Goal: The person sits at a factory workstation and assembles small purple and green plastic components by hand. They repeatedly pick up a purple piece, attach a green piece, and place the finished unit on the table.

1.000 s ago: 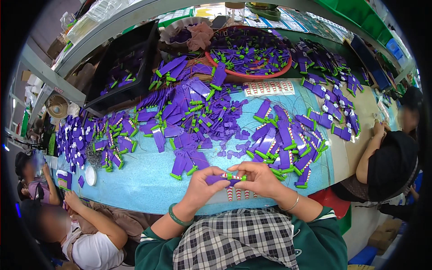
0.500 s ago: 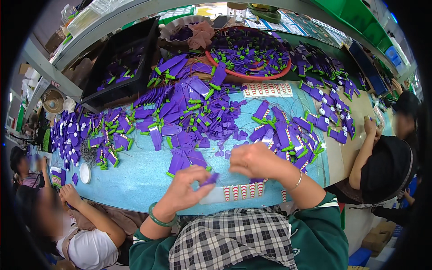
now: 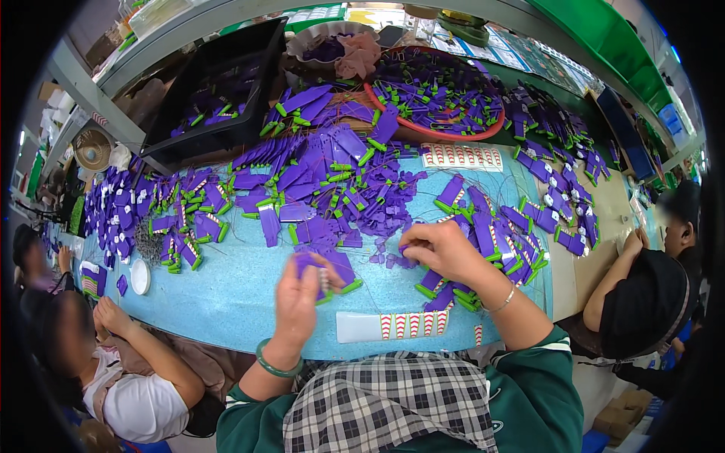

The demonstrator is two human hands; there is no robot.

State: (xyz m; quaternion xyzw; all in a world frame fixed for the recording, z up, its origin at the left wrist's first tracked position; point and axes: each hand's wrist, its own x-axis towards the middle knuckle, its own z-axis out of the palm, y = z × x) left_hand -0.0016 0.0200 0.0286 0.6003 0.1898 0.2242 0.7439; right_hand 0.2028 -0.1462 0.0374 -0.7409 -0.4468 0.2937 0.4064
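Observation:
My left hand [image 3: 300, 296] is closed around a flat purple piece with a green end [image 3: 323, 293], slightly blurred. It is over the near side of a heap of similar purple-and-green pieces [image 3: 313, 219]. Right of it, my right hand [image 3: 442, 251] reaches down to small loose purple parts [image 3: 387, 258], its thumb and fingers pinched at one of them. In front of me a pale sticker sheet [image 3: 359, 328] lies flat, bearing a row of red-and-white chevron stickers. To the right of my right hand is a pile of purple-and-green pieces with chevron strips [image 3: 498, 245].
A red-rimmed basket [image 3: 445, 137] of purple-and-green pieces stands at the back, beside a black tray [image 3: 170, 147]. A second sticker sheet [image 3: 462, 157] lies nearby. A white round lid [image 3: 140, 277] is at left. People sit on both sides; a shelf frame [image 3: 72, 68] rises at left.
My left hand has moved up and left to the heap and now grips a green-ended piece. My right hand has risen slightly and reached the small purple parts.

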